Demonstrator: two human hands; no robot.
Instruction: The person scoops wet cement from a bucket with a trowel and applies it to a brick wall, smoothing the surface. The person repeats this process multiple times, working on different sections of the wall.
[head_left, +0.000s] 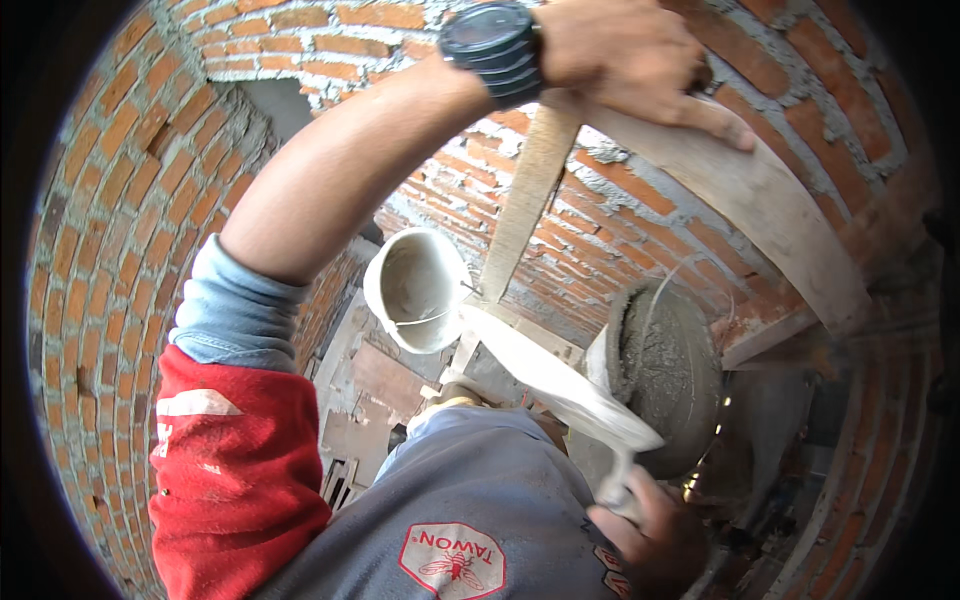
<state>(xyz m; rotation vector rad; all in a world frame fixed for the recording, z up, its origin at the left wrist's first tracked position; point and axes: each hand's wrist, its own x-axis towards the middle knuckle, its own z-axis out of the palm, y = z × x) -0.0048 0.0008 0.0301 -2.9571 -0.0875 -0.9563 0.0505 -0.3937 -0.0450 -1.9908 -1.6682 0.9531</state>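
Note:
My left hand (630, 60), a dark watch on its wrist, is closed over the upper end of a pale wooden board (740, 180) by the brick wall. One finger lies along the board's face. In my right hand (650, 530) is the handle of a trowel (560, 385), low and to the right. Its long blade points up and left, bright and somewhat blurred. Just beyond that hand stands a bucket of grey wet mortar (665, 365), part of its rim behind the trowel blade. A white bucket (417, 285) with grey residue inside is at the centre left.
Brick walls with rough mortar joints (130, 280) rise on the left, ahead and on the right. A narrow wooden strip (530, 200) slants down from the board toward the white bucket. Planks and rubble (375, 385) lie below, left of my body.

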